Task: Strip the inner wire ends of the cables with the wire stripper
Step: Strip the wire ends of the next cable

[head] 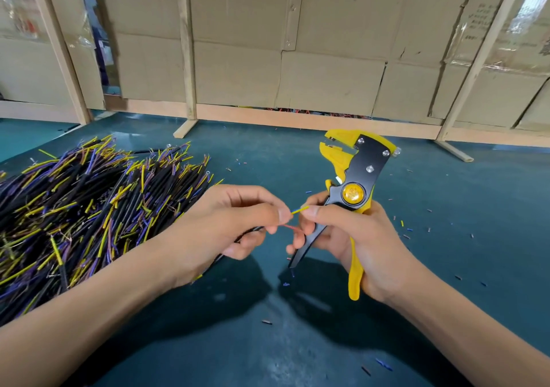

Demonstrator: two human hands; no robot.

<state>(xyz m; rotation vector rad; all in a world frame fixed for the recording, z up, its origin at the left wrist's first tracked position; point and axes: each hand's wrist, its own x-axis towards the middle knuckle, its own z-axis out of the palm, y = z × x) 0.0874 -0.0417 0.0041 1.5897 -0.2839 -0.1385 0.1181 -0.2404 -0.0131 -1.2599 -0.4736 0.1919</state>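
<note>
My left hand (232, 223) holds a black cable (251, 232) and pinches its inner wires near the ends. A yellow inner wire (299, 210) bridges the gap to my right hand (357, 238), whose thumb and forefinger pinch its tip. A reddish inner wire (290, 228) sticks out below it. The same right hand grips the yellow-and-black wire stripper (355, 184) by its handles, jaws pointing up and away and standing apart. A large pile of black cables (89, 208) with yellow, blue and brown wire ends lies at the left on the table.
The green table top (297, 342) is strewn with small bits of cut insulation (407, 232), mostly on the right. A cardboard and wood partition (268, 59) stands along the far edge, with wooden feet (186, 127) resting on the table.
</note>
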